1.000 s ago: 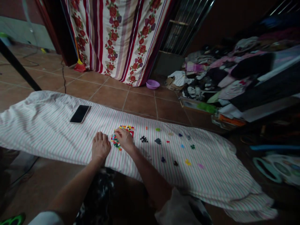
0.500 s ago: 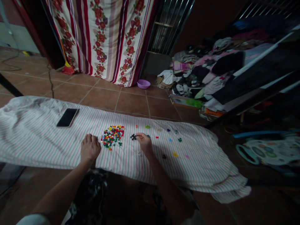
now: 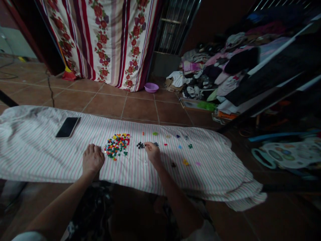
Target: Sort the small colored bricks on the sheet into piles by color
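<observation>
Small black plastic pieces (image 3: 140, 145): clustered on striped cloth (image 3: 213, 180), right of multicoloured plastic pile (image 3: 116, 146). Judged light, stiff, slightly slippery; best pinched by edges. Right hand (image 3: 152, 153): fingertips narrowed beside cluster; held piece, cannot tell. Left hand (image 3: 93, 159): palm down, fingers relaxed, near pile. Count: one black cluster, one pile, pieces uncountable; one black phone (image 3: 68, 127).

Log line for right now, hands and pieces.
right hand: beside black pieces | left hand: resting by mixed pile | phone: on cloth
</observation>
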Demonstrator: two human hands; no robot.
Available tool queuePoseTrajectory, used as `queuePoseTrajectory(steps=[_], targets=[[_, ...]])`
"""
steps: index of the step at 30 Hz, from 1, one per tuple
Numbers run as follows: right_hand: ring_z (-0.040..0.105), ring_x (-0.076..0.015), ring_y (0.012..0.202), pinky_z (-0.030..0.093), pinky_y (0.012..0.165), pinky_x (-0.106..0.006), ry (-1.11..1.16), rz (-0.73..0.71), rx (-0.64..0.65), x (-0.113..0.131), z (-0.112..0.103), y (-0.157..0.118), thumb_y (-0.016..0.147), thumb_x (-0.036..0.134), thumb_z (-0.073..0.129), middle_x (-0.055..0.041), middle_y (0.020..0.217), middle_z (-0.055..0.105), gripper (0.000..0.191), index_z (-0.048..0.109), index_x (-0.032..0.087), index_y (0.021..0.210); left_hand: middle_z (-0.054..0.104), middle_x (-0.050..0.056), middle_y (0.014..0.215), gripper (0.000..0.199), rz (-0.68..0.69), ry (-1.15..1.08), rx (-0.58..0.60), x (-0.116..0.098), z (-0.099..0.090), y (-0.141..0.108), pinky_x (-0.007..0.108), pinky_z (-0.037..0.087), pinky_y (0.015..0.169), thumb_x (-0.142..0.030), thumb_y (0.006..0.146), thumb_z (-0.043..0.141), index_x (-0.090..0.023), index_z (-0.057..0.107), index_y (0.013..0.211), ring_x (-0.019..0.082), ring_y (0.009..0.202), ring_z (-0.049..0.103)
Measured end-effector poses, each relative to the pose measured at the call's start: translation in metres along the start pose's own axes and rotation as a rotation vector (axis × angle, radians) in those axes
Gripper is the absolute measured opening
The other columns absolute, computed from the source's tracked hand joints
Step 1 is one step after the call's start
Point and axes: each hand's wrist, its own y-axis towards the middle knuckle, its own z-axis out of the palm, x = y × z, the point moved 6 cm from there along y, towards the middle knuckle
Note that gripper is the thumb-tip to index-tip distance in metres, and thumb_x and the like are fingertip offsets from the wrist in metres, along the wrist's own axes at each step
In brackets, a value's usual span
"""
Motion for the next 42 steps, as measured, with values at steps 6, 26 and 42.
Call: queuePoseTrajectory(steps=[6,26,42], targets=[[0.068,-0.0186,0.084,0.053,0.082,-0.03,-0.232,-0.074,0.064,0.008,0.007,0.02,0.078,0.011,0.048,-0.0069,0.093,0.073,0.029,0.071,0.018,0.093,0.058,0.018,0.116,0.027,-0.002,0.016,-0.002,0.0,0.001,0.0,0.042,0.043,0.091,-0.025,0.089,0.038,-0.011,0.057,0.1,0.031,0.115,0.052],[0.068,-0.0208,0.095,0.049,0.088,-0.031,-0.488,-0.035,0.143,0.005,0.027,0.029,0.084,0.005,0.046,-0.0045,0.102,0.076,0.038,0.073,0.02,0.106,0.057,0.019,0.12,0.025,-0.01,0.003,-0.016,0.003,0.005,-0.001,0.042,0.042,0.093,-0.025,0.088,0.039,-0.012,0.057,0.1,0.031,0.118,0.051],[0.06,-0.0251,0.11,0.045,0.101,-0.04,-0.414,-0.252,0.256,0.006,0.027,0.013,0.076,0.017,0.065,-0.0111,0.119,0.068,0.048,0.063,0.017,0.124,0.057,0.02,0.117,0.027,-0.015,-0.009,0.006,0.002,0.002,0.0,0.043,0.042,0.091,-0.025,0.088,0.038,-0.011,0.058,0.099,0.031,0.117,0.051]])
